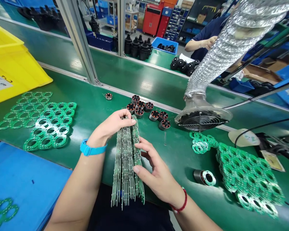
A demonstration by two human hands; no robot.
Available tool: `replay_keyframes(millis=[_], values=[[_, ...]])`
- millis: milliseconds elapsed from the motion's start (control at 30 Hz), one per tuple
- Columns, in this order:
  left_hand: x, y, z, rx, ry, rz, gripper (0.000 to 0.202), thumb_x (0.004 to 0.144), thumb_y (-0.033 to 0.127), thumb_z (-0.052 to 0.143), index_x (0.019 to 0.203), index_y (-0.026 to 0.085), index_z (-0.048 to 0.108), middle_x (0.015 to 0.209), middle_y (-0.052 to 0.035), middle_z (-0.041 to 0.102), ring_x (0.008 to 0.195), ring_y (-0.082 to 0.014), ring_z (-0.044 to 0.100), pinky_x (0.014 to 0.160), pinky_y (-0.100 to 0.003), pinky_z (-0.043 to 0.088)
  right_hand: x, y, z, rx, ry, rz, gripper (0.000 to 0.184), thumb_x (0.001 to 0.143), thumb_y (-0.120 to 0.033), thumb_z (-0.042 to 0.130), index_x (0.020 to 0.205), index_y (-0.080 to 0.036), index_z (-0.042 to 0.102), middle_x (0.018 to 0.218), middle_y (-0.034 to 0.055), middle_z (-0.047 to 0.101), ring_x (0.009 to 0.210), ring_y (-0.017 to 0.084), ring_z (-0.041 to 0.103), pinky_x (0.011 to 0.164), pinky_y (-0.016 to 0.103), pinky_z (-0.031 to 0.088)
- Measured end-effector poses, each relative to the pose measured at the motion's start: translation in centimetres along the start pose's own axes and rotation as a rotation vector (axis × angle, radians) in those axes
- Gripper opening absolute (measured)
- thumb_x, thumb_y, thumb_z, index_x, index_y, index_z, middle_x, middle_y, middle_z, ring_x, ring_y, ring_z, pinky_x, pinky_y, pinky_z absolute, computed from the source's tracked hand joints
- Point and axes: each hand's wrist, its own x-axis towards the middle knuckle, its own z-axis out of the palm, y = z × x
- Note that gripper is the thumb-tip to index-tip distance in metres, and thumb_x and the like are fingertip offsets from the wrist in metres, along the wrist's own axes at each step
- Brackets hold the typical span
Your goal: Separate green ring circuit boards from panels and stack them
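A thick stack of green circuit-board panels (127, 163) stands on edge between my hands, above the green bench's near edge. My left hand (110, 126), with a blue wristband, is closed over the stack's far end. My right hand (156, 175), with a red cord at the wrist, grips the stack's right side, thumb and fingers pressed on the panels. Several small motor stators (148, 110) with copper windings sit just beyond the stack.
Green ring-board panels (42, 120) lie spread at left beside a yellow bin (12, 64). Another pile of panels (249, 175) lies at right, with one stator (204, 177) beside it. A foil extraction hose and grille (202, 118) hang at centre right. A blue tray (21, 183) sits lower left. Another person's arm (201, 43) shows across the bench.
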Motion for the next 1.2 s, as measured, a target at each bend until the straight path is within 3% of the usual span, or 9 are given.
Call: replay_keyframes(millis=[133, 300, 567, 933, 1000, 1100, 1200], values=[[0.0, 0.0, 0.0, -0.003, 0.004, -0.005, 0.03, 0.059, 0.032, 0.068, 0.071, 0.016, 0.045, 0.061, 0.005, 0.044, 0.056, -0.0069, 0.04, 0.055, -0.022, 0.03, -0.2, 0.5, -0.5, 0.004, -0.078, -0.039, 0.053, 0.087, -0.038, 0.055, 0.135, -0.023, 0.038, 0.151, 0.0091, 0.024, 0.14, 0.021, 0.023, 0.112, 0.04, 0.03], [-0.1, 0.3, 0.1, -0.01, 0.029, 0.026, 0.04, 0.058, 0.028, 0.067, 0.094, 0.016, 0.054, 0.077, 0.0029, 0.049, 0.067, -0.0093, 0.046, 0.062, -0.024, 0.035, -0.3, 0.9, -0.8, 0.07, -0.094, -0.065, 0.052, 0.09, -0.034, 0.052, 0.139, -0.027, 0.034, 0.152, 0.0059, 0.024, 0.14, 0.019, 0.023, 0.111, 0.039, 0.031], [0.0, 0.1, -0.2, 0.022, 0.022, 0.032, 0.03, 0.06, 0.028, 0.066, 0.086, 0.015, 0.061, 0.079, 0.0005, 0.052, 0.068, -0.0102, 0.045, 0.064, -0.025, 0.034, -0.4, 0.9, -0.3, 0.149, -0.015, -0.053, 0.051, 0.086, -0.019, 0.049, 0.135, -0.029, 0.036, 0.147, 0.0039, 0.03, 0.135, 0.016, 0.032, 0.109, 0.034, 0.035], [-0.1, 0.0, -0.2, 0.001, 0.035, 0.033, 0.029, 0.06, 0.026, 0.067, 0.086, 0.015, 0.062, 0.083, 0.0006, 0.055, 0.068, -0.0095, 0.047, 0.065, -0.024, 0.036, -0.2, 0.3, -0.2, 0.118, 0.017, -0.02, 0.053, 0.083, -0.018, 0.048, 0.134, -0.022, 0.034, 0.148, 0.01, 0.029, 0.135, 0.018, 0.032, 0.107, 0.037, 0.038], [-0.1, 0.0, -0.2, -0.002, 0.04, 0.027, 0.029, 0.06, 0.026, 0.067, 0.086, 0.015, 0.062, 0.083, 0.0006, 0.055, 0.067, -0.0093, 0.046, 0.065, -0.024, 0.036, -0.3, 0.1, -0.4, 0.087, 0.043, -0.023, 0.051, 0.082, -0.015, 0.046, 0.132, -0.023, 0.04, 0.148, 0.0088, 0.029, 0.136, 0.02, 0.031, 0.105, 0.038, 0.039], [-0.1, 0.0, -0.2, 0.003, 0.039, 0.029, 0.03, 0.059, 0.027, 0.066, 0.087, 0.015, 0.062, 0.085, -0.0001, 0.056, 0.069, -0.0101, 0.047, 0.065, -0.025, 0.036, -0.5, -0.2, -0.6, -0.029, 0.098, -0.018, 0.039, 0.079, -0.011, 0.041, 0.111, -0.022, 0.06, 0.146, 0.006, 0.034, 0.136, 0.021, 0.032, 0.108, 0.042, 0.035], [-0.1, 0.1, -0.2, 0.004, 0.035, 0.032, 0.03, 0.059, 0.028, 0.066, 0.086, 0.015, 0.061, 0.087, -0.0008, 0.056, 0.071, -0.0107, 0.047, 0.066, -0.025, 0.037, -0.6, -0.6, -0.5, -0.155, 0.125, 0.003, 0.025, 0.083, -0.019, 0.045, 0.099, -0.02, 0.064, 0.141, 0.0094, 0.041, 0.133, 0.023, 0.036, 0.108, 0.044, 0.034]])
